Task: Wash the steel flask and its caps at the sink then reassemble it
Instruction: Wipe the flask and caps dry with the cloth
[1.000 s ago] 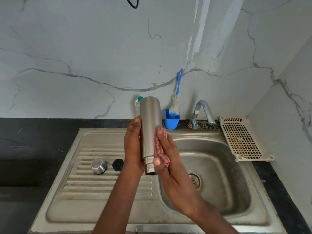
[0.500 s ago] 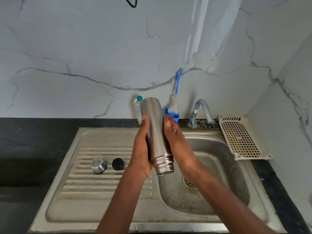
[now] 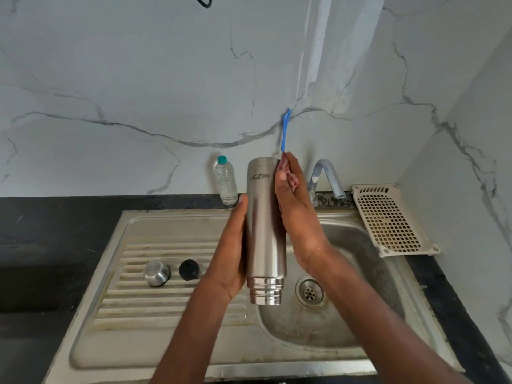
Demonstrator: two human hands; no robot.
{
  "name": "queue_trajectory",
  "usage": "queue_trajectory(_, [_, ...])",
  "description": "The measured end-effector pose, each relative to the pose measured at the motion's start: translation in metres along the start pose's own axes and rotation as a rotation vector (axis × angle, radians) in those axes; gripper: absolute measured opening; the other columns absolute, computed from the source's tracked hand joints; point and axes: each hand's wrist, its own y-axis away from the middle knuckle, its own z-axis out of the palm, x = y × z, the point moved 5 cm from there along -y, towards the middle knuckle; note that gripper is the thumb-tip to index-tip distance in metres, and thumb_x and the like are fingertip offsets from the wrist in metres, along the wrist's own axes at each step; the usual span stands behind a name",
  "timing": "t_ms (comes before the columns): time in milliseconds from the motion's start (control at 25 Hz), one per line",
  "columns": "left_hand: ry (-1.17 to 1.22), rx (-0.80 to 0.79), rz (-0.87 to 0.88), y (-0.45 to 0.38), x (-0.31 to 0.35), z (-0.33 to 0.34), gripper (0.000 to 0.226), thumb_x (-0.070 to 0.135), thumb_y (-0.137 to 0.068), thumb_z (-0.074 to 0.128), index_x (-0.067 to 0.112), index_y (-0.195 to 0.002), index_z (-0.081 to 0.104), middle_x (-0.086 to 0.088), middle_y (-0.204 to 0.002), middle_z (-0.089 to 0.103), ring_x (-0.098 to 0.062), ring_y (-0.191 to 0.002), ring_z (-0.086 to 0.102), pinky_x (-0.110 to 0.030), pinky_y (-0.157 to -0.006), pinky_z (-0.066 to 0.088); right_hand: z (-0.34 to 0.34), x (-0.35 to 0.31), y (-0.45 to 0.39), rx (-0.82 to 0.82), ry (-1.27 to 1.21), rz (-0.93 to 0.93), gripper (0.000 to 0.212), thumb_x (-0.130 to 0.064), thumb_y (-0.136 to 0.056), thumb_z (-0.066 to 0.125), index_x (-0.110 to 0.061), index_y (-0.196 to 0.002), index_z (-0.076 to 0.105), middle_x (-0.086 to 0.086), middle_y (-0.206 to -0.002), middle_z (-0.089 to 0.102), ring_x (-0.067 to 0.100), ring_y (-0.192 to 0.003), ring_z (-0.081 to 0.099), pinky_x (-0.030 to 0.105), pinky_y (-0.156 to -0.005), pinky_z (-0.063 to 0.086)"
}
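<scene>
I hold the steel flask [image 3: 264, 231] upside down above the sink [image 3: 360, 322], its threaded mouth pointing down. My left hand [image 3: 230, 256] grips its left side. My right hand [image 3: 297, 214] presses a red checked cloth [image 3: 289, 176] against the flask's right side, near the raised base. A steel cap [image 3: 156, 273] and a black inner cap [image 3: 189, 269] lie side by side on the ribbed drainboard [image 3: 138, 303], left of my hands.
A small plastic water bottle [image 3: 226, 180] stands at the wall behind the flask. A blue brush handle [image 3: 285, 128] sticks up behind my right hand. The tap [image 3: 327, 176] is at the back right, with a cream perforated tray [image 3: 390, 220] leaning beside it. Dark counter surrounds the sink.
My right hand has slid the cloth up the flask from the mouth end toward the base. The flask now hangs nearly vertical and the label faces me.
</scene>
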Motion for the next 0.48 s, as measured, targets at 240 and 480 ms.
queue_trajectory(240, [0.226, -0.019, -0.003, -0.014, 0.006, -0.014, 0.073, 0.063, -0.103, 0.048, 0.001, -0.141, 0.06, -0.025, -0.127, 0.068, -0.032, -0.111, 0.069, -0.044, -0.099, 0.058, 0.015, 0.035, 0.057, -0.173, -0.06, 0.142, 0.058, -0.053, -0.103, 0.047, -0.04, -0.158, 0.033, -0.022, -0.148, 0.053, -0.014, -0.126, 0.054, 0.018, -0.107, 0.047])
queue_trajectory(480, [-0.095, -0.031, -0.011, -0.008, -0.003, -0.02, 0.057, 0.052, -0.111, 0.034, 0.012, -0.137, 0.066, -0.018, -0.132, 0.071, -0.026, -0.119, 0.071, -0.037, -0.099, 0.059, 0.015, 0.027, 0.085, -0.157, 0.455, -0.189, 0.068, -0.049, -0.108, 0.039, -0.041, -0.164, 0.003, -0.022, -0.172, -0.004, -0.003, -0.157, 0.001, 0.035, -0.127, 0.022])
